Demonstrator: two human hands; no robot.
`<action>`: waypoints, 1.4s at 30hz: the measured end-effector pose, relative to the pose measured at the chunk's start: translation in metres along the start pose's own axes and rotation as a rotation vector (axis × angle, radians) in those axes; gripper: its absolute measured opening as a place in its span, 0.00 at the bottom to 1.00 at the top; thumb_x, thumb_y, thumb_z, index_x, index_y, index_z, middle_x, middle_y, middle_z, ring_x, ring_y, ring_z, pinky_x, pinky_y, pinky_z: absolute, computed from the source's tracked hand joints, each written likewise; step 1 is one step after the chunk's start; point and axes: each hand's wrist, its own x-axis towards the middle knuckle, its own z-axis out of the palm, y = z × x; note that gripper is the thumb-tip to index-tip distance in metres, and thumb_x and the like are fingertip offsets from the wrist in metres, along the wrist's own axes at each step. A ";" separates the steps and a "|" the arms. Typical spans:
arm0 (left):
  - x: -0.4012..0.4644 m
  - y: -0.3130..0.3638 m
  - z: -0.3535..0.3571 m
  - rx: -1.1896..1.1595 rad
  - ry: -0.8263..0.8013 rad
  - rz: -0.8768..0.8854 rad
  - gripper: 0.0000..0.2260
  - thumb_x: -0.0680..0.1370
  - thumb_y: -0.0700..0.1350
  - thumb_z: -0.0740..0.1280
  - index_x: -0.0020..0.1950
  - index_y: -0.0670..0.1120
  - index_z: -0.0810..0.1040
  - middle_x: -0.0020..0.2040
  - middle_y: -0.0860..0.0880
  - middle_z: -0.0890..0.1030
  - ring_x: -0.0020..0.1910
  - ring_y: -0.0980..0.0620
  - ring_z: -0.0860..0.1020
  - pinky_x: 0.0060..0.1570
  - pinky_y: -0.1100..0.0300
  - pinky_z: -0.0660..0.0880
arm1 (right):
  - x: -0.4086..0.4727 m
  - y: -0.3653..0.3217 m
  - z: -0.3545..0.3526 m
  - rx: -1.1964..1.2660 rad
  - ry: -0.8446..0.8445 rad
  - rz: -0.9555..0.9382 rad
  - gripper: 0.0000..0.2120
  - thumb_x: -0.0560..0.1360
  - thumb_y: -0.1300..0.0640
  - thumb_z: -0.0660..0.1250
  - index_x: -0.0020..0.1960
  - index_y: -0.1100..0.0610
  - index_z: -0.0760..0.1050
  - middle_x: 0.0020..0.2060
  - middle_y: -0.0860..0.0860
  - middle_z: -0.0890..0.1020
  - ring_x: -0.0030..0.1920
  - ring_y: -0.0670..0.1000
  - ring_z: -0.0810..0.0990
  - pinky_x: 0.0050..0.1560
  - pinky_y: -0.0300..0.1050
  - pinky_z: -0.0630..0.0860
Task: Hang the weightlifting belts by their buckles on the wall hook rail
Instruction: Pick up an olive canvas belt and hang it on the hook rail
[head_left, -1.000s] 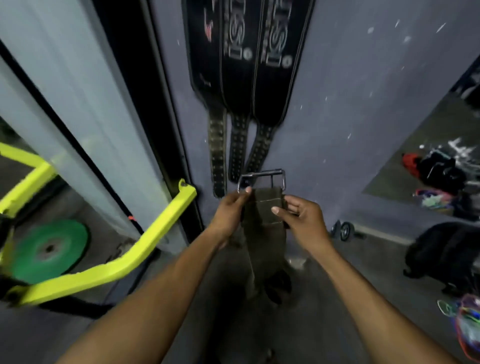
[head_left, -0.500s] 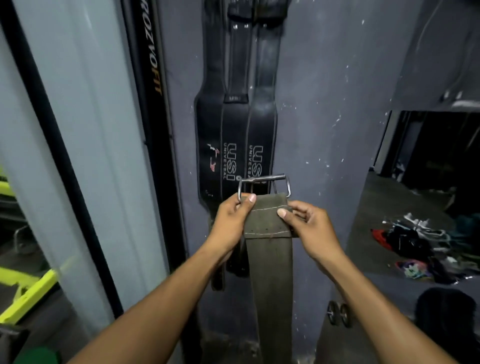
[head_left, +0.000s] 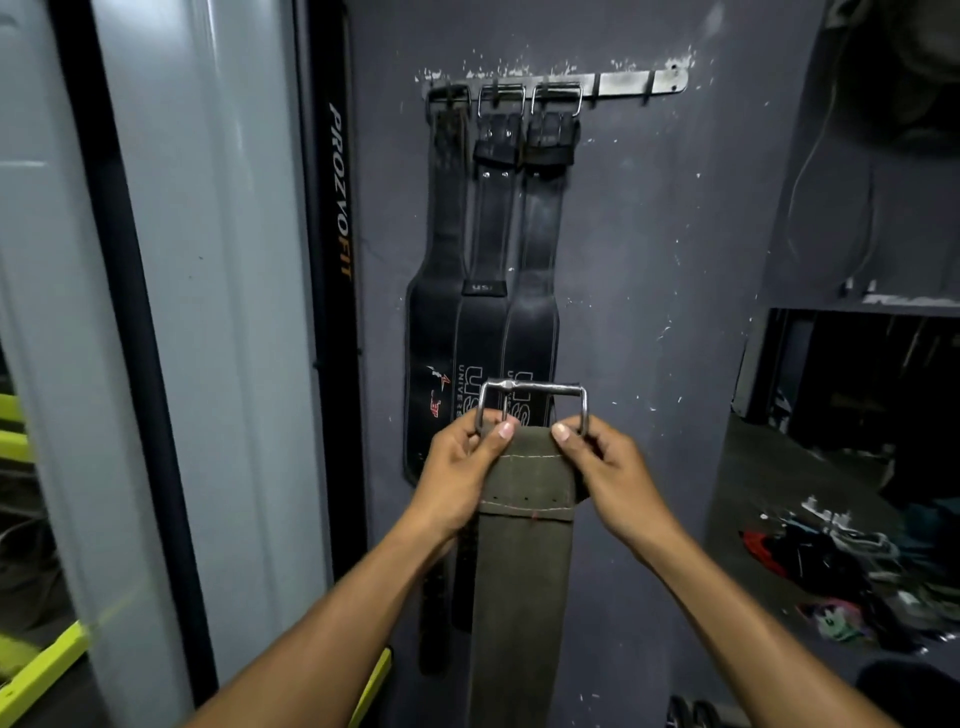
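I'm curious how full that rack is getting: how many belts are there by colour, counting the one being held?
Black belts hanging on the hook rail: 3 (left, middle, right).
Olive-green belt, held just below its buckle by the left hand and right hand: 1.
Total: 4 belts.

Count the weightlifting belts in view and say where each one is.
4. Three black belts hang side by side from the hook rail: left belt, middle belt, right belt. The olive belt is held below them by both hands. None appear hidden.
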 end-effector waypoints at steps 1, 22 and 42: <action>0.002 0.001 -0.001 0.004 -0.004 0.006 0.03 0.82 0.45 0.69 0.52 0.46 0.81 0.46 0.41 0.84 0.46 0.45 0.82 0.48 0.52 0.81 | 0.002 -0.002 0.000 -0.072 0.011 -0.022 0.10 0.82 0.46 0.67 0.47 0.49 0.81 0.40 0.47 0.86 0.43 0.48 0.84 0.47 0.50 0.80; 0.022 0.037 0.008 -0.107 -0.099 -0.062 0.18 0.83 0.48 0.66 0.62 0.33 0.77 0.50 0.41 0.85 0.47 0.49 0.84 0.48 0.58 0.83 | 0.012 -0.034 0.020 0.018 0.326 -0.200 0.10 0.85 0.51 0.64 0.50 0.55 0.79 0.43 0.51 0.84 0.45 0.47 0.82 0.47 0.49 0.79; 0.024 0.038 0.041 -0.125 -0.059 0.020 0.13 0.84 0.42 0.65 0.63 0.34 0.76 0.56 0.36 0.85 0.52 0.45 0.85 0.52 0.54 0.83 | 0.035 -0.049 -0.019 0.036 0.343 -0.124 0.16 0.82 0.45 0.67 0.46 0.57 0.82 0.41 0.59 0.85 0.41 0.50 0.81 0.47 0.56 0.80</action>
